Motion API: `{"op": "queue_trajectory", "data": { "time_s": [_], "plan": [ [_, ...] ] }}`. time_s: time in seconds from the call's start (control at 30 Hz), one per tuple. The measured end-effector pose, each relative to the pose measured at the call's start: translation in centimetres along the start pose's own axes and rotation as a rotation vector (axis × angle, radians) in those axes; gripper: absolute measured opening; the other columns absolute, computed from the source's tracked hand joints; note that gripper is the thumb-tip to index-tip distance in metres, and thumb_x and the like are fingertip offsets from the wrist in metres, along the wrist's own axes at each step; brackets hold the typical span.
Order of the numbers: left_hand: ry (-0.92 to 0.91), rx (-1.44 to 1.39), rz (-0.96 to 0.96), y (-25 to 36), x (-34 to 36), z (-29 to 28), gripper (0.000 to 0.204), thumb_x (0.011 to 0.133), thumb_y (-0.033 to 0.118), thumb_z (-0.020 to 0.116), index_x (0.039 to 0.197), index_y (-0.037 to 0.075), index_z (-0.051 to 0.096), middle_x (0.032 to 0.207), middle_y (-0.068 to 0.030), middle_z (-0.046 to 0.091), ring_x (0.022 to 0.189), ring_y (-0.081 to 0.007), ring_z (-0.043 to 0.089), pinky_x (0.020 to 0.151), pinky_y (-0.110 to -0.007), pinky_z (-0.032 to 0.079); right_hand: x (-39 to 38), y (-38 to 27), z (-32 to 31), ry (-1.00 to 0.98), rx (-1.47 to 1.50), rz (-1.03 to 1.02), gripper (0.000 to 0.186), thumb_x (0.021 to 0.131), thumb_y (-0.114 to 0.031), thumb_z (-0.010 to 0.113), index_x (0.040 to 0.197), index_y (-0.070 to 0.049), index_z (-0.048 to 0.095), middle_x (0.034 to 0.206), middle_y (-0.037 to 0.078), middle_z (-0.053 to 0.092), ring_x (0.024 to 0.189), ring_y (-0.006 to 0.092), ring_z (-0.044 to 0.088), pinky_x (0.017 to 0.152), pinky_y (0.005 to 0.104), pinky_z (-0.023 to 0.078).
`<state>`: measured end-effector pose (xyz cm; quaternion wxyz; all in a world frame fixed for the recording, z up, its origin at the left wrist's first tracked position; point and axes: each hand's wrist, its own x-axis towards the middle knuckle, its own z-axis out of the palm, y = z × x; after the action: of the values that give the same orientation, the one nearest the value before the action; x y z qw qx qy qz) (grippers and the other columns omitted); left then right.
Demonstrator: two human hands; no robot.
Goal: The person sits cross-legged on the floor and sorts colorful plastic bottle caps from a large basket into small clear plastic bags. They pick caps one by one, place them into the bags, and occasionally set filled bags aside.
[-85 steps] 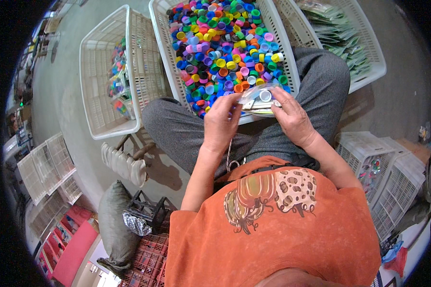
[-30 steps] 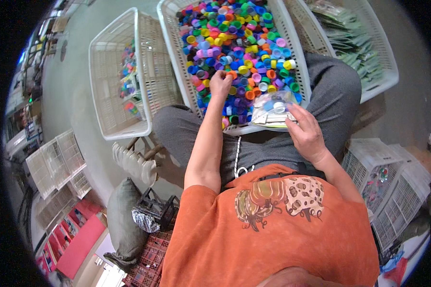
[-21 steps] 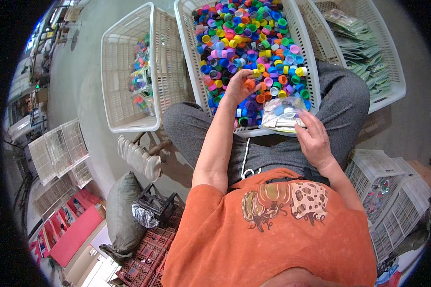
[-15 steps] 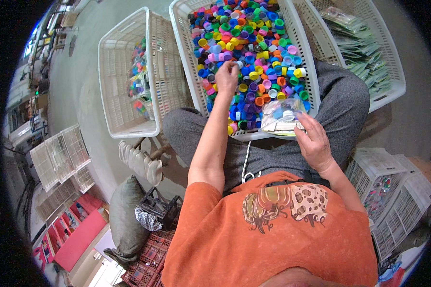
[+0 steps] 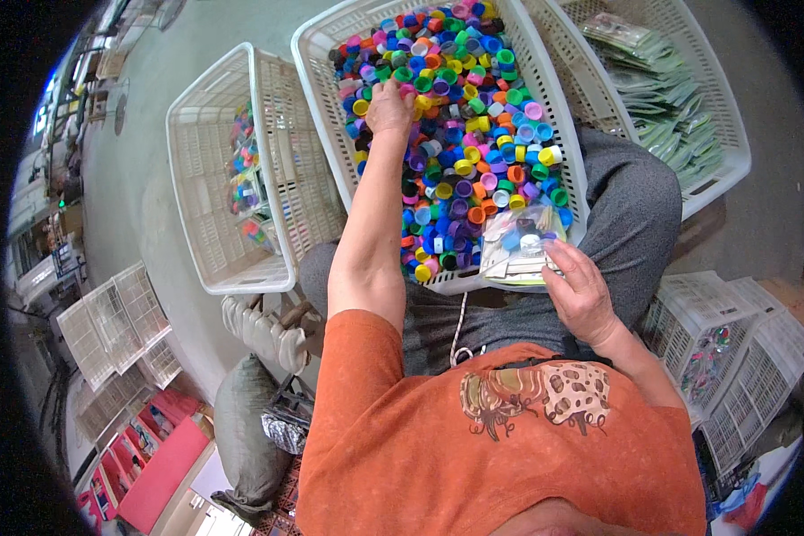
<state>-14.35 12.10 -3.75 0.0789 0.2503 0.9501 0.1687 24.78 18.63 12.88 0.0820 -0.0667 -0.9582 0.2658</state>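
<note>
Clear bag (image 5: 509, 259): transparent; pale flat items and a few caps show within; positioned at the near end of the white crate (image 5: 317, 76); loose caps (image 5: 460, 116): round, multicoloured, heaped in the crate at random angles.

Person's L arm (image 5: 371, 223) outstretched; L hand (image 5: 389, 109) palm-down, L side of cap crate (image 5: 556, 112); R hand (image 5: 582, 295) nr its close R corner, fingers (image 5: 565, 257) half-bent.

The pumpkin-print T-shirt (image 5: 491, 464) is orange; the trousers (image 5: 634, 201) are grey.
</note>
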Motion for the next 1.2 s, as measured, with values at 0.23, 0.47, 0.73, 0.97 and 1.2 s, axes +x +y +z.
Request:
{"op": "queue_trajectory", "data": {
  "time_s": [0.23,0.47,0.73,0.97,1.2],
  "plan": [
    [-0.263,0.318,0.021,1.4,-0.6,1.3,0.048,0.084,0.047,0.068,0.117,0.014,0.058,0.111,-0.0151,0.066,0.106,-0.0344,0.064,0.083,-0.047,0.053,0.0,0.1,0.0,0.008,0.005,-0.008,0.016,0.080,-0.004,0.063,0.094,0.004,0.063,0.126,0.016,0.058,0.123,0.0335,0.053,0.101,0.0427,0.047],
    [-0.217,0.287,0.164,1.3,-5.8,2.1,0.036,0.082,0.024,0.069,0.115,0.015,0.057,0.112,-0.0154,0.060,0.096,-0.0391,0.066,0.075,-0.049,0.054,-1.0,0.2,0.3,0.028,-0.064,-0.064,0.019,0.076,-0.006,0.061,0.092,0.003,0.064,0.125,0.015,0.058,0.121,0.0317,0.054,0.102,0.0426,0.047],
    [-0.311,0.392,0.198,-0.8,-10.5,2.1,0.028,0.083,0.013,0.064,0.110,0.012,0.060,0.114,-0.0179,0.058,0.094,-0.0368,0.067,0.074,-0.046,0.055,-3.7,-0.3,0.3,-0.052,-0.143,-0.235,0.024,0.077,-0.010,0.058,0.096,0.001,0.066,0.118,0.012,0.061,0.121,0.0280,0.055,0.105,0.0423,0.044],
    [-0.246,0.224,0.257,-2.8,-13.6,1.4,0.030,0.083,0.004,0.059,0.112,0.011,0.054,0.115,-0.0187,0.056,0.095,-0.0411,0.064,0.074,-0.049,0.055,-4.3,-0.2,0.6,-0.035,-0.169,-0.231,0.027,0.078,-0.013,0.057,0.100,0.000,0.065,0.111,0.011,0.061,0.120,0.0266,0.054,0.106,0.0420,0.041],
    [-0.200,0.052,0.208,-2.3,-14.9,1.1,0.036,0.076,0.003,0.067,0.107,0.009,0.051,0.113,-0.0187,0.055,0.093,-0.0435,0.062,0.073,-0.052,0.052,-4.2,0.0,1.1,-0.028,-0.177,-0.212,0.026,0.079,-0.013,0.058,0.101,-0.001,0.066,0.113,0.011,0.060,0.120,0.0267,0.054,0.106,0.0417,0.040]
  ]
}}
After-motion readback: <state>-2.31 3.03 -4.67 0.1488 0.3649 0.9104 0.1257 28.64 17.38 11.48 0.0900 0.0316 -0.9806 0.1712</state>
